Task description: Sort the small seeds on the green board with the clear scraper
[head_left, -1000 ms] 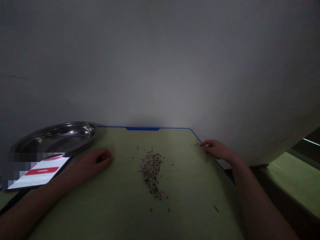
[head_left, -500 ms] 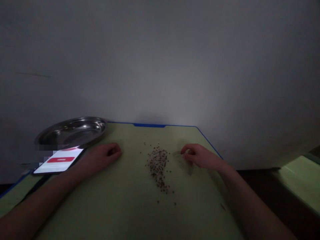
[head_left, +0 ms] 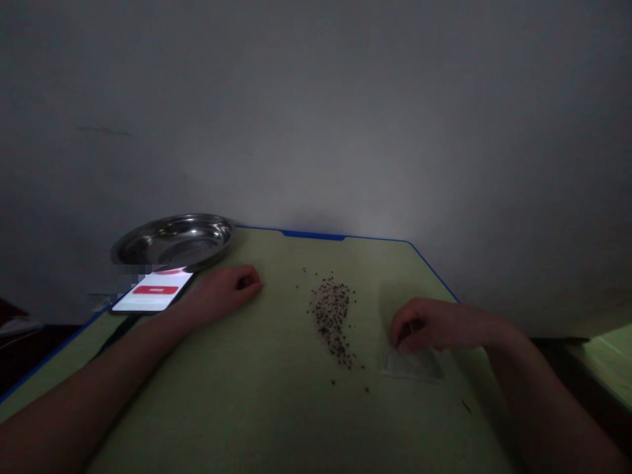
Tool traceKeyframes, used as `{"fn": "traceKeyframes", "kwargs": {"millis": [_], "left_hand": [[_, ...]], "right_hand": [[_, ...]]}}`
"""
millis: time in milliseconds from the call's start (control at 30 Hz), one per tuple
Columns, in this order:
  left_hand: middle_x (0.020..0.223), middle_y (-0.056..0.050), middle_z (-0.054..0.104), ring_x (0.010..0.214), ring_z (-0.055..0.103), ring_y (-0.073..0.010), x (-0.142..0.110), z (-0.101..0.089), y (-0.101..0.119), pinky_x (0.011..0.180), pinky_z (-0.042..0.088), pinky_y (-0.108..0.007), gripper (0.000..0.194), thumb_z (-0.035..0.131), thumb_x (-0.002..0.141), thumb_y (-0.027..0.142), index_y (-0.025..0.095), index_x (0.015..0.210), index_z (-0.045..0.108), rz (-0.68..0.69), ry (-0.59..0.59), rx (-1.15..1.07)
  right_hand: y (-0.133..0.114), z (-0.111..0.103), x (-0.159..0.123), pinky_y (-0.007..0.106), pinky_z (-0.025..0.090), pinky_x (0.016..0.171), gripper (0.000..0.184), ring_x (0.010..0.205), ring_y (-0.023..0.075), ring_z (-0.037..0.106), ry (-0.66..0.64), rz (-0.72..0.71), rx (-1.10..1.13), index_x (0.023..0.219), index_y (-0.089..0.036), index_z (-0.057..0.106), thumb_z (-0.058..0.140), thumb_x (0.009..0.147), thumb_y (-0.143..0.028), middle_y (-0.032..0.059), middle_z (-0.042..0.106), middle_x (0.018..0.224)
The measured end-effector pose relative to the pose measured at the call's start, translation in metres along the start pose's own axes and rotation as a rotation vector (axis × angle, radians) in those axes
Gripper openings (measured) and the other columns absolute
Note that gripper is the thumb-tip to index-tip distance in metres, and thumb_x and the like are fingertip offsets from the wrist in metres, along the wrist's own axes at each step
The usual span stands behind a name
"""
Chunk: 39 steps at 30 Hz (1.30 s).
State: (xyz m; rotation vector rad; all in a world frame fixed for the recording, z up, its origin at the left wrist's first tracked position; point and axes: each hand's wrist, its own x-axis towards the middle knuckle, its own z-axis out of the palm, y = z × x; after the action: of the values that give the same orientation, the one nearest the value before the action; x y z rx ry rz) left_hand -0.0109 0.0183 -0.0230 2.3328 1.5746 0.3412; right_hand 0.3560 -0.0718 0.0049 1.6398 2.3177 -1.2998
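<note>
A loose heap of small pale and dark grains (head_left: 332, 309) lies on the pale green tabletop (head_left: 276, 395), with a few dark grains scattered around it. To the left of the heap, my left hand (head_left: 230, 291) rests on the table, fingers curled to the thumb and nothing visible in them. On the other side, my right hand (head_left: 427, 324) is closed, its fingertips pinching a clear plastic bag (head_left: 412, 367). The bag lies flat on the table under the fingers, partly covered by the hand. Inside it I can make out nothing.
A shiny steel basin (head_left: 175, 243) stands at the back left, against the wall. In front of it is a phone (head_left: 153, 293) with a lit screen, beside my left forearm. A blue edging (head_left: 313, 235) runs round the table. A thin dark sliver (head_left: 466, 405) lies at right.
My right hand has moved right and nearer to me, bringing the plastic bag away from the heap and down flat. My left hand stays in place; the whole view has shifted slightly.
</note>
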Motion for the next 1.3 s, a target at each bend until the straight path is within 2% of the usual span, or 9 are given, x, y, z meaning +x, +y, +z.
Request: {"fn": "traceKeyframes", "kwargs": {"millis": [100,233,367,600,700,833,900,1100,1300], "left_hand": [[0.074,-0.002,0.063,0.066,0.056,-0.0167,-0.001,0.0,0.001,0.058,0.036,-0.027,0.033,0.044,0.08,0.047,0.02,0.083,0.061,0.012,-0.003,0.018],[0.074,-0.001,0.063,0.066,0.055,-0.016,-0.001,0.0,0.004,0.058,0.035,-0.027,0.031,0.044,0.079,0.045,0.02,0.083,0.061,0.011,0.003,0.024],[0.072,-0.001,0.062,0.064,0.054,-0.0155,0.0,0.002,0.003,0.057,0.034,-0.026,0.029,0.045,0.078,0.044,0.02,0.08,0.061,0.014,0.004,0.029],[0.071,-0.001,0.062,0.062,0.053,-0.0147,0.0,0.005,0.0,0.055,0.032,-0.026,0.026,0.046,0.079,0.042,0.02,0.08,0.061,0.044,0.031,0.039],[0.072,-0.001,0.063,0.062,0.054,-0.0148,0.001,0.005,0.0,0.055,0.032,-0.026,0.026,0.046,0.079,0.042,0.02,0.081,0.061,0.046,0.033,0.039],[0.072,0.0,0.062,0.062,0.054,-0.0148,0.001,0.004,0.0,0.055,0.032,-0.026,0.025,0.046,0.079,0.041,0.02,0.079,0.06,0.043,0.029,0.043],[0.072,0.0,0.062,0.063,0.054,-0.0147,0.0,0.004,0.001,0.056,0.033,-0.026,0.024,0.046,0.079,0.041,0.02,0.078,0.059,0.044,0.031,0.047],[0.073,-0.001,0.063,0.062,0.054,-0.0146,-0.001,0.005,0.002,0.056,0.033,-0.026,0.024,0.046,0.079,0.04,0.02,0.079,0.06,0.045,0.038,0.055],[0.073,-0.002,0.064,0.062,0.054,-0.0145,-0.003,0.005,0.004,0.056,0.032,-0.026,0.022,0.046,0.078,0.037,0.02,0.079,0.06,0.042,0.06,0.056]], "right_hand": [[-0.008,0.007,0.0,0.02,0.042,0.06,0.015,0.068,0.0127,0.058,-0.068,-0.037,-0.031,0.084,-0.017,0.072,0.064,0.072,-0.022,0.0009,0.068,0.076],[-0.022,0.019,0.004,0.021,0.042,0.059,0.016,0.07,0.014,0.06,-0.042,-0.061,-0.097,0.087,-0.02,0.073,0.064,0.074,-0.023,0.0003,0.069,0.079],[-0.036,0.032,0.013,0.021,0.039,0.056,0.014,0.065,0.0122,0.058,0.07,-0.082,-0.121,0.086,-0.021,0.072,0.062,0.076,-0.022,-0.0011,0.068,0.074],[-0.047,0.047,0.031,0.023,0.038,0.061,0.014,0.067,0.0119,0.056,0.378,-0.225,-0.235,0.088,-0.02,0.07,0.056,0.084,-0.021,0.0008,0.066,0.076],[-0.044,0.047,0.036,0.026,0.039,0.067,0.016,0.074,0.0138,0.057,0.473,-0.27,-0.314,0.094,-0.021,0.068,0.055,0.086,-0.022,0.0018,0.067,0.083],[-0.039,0.04,0.031,0.026,0.041,0.07,0.018,0.078,0.0145,0.059,0.553,-0.288,-0.279,0.097,-0.022,0.067,0.052,0.089,-0.026,0.0026,0.067,0.09],[-0.038,0.034,0.025,0.025,0.042,0.067,0.018,0.074,0.0135,0.058,0.537,-0.282,-0.235,0.093,-0.021,0.067,0.052,0.089,-0.027,0.0022,0.067,0.086],[-0.043,0.031,0.006,0.023,0.042,0.062,0.013,0.068,0.0118,0.058,0.273,-0.195,-0.218,0.086,-0.023,0.071,0.058,0.083,-0.024,-0.0004,0.067,0.077],[-0.046,0.038,0.017,0.023,0.042,0.066,0.013,0.072,0.012,0.058,0.338,-0.202,-0.281,0.085,-0.022,0.07,0.057,0.085,-0.022,0.0003,0.066,0.08]]}}
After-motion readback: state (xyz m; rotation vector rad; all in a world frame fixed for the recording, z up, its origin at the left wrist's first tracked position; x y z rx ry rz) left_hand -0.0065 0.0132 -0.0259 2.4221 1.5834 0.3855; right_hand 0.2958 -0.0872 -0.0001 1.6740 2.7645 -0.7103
